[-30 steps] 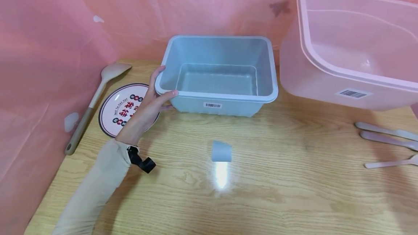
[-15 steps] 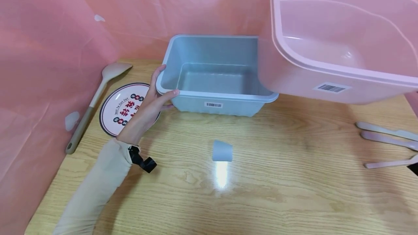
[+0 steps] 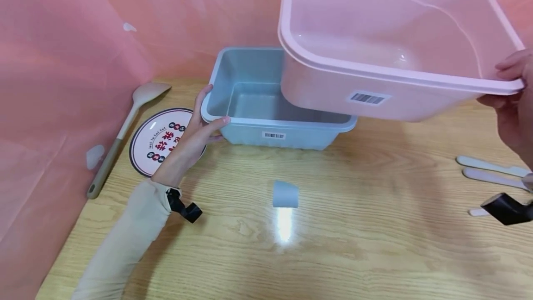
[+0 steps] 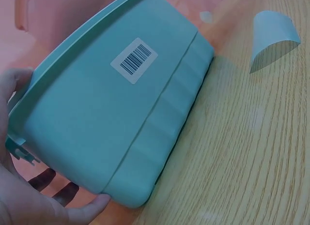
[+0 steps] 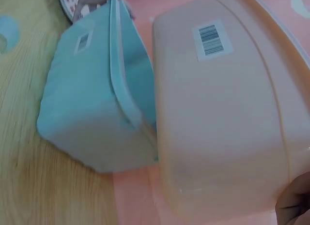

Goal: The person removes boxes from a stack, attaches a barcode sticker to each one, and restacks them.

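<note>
Two tubs: blue tub centre frame on table; pink tub upper right, held in air, overlapping blue tub's right part.
L hand: thumb over blue tub's left rim, fingers curled on corner, clamped.
R hand: right edge, gripping pink tub's rim.
Others: plate & spoon mid-left; small blue cup lower centre.

Printed plate, wooden spoon, small blue cup, pastel utensils.
</note>
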{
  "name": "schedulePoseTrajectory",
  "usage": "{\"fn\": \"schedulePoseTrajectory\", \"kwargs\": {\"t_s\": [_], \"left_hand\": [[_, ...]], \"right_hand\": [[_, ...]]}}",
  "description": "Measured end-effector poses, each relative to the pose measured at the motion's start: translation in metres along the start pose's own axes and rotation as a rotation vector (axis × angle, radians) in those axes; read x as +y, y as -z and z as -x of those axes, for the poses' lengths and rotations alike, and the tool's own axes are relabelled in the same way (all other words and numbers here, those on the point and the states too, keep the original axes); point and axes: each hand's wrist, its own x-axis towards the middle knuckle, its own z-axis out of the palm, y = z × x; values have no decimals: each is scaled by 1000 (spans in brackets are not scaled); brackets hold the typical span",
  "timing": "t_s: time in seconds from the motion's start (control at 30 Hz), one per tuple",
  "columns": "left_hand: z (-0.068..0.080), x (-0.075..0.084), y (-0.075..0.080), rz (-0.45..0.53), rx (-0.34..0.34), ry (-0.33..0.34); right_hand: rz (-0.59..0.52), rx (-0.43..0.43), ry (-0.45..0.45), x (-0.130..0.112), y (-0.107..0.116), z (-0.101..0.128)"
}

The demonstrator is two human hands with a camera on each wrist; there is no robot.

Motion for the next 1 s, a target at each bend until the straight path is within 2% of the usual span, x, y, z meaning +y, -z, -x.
{"fn": "schedulePoseTrajectory", "kwargs": {"t_s": [0.1,0.37,0.5,0.7,1.0], "left_hand": [[0,0,-1,4,5,0],[-1,2,-1,9,4,-5],[-2,3,-2,6,3,-16],[-2,2,-4,16,6,-13],[-3,2,-5,21,-15,-21]], "right_hand": [[-37,108,-118,0,-17,-7],[56,161,-116,0,-63,-2],[72,165,-130,4,-81,2],[48,120,-126,13,-103,5],[99,91,-117,29,-128,15]]}}
